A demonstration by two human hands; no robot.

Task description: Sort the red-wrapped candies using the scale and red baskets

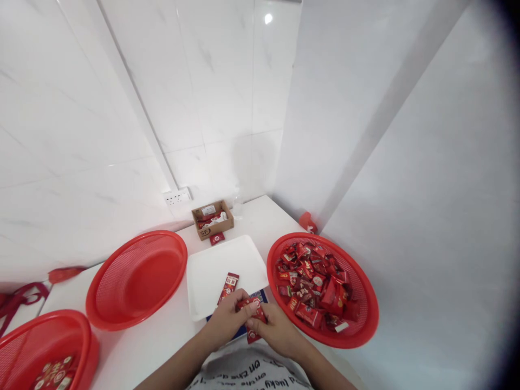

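Note:
My left hand (227, 319) and my right hand (273, 329) meet at the near edge of the table, and both grip a small red packet (254, 313) between their fingertips. A long red stick packet (228, 287) lies just beyond my left hand on a white tray (211, 271). To the right stands a red mesh basket (361, 330) piled with several red sweet packets (314, 287).
An empty red basket (136, 279) sits left of the tray. Another red basket (49, 346) with a few packets is at the lower left. A small cardboard box (213, 219) stands by the tiled wall, near a socket (177, 196). White walls close in on the right.

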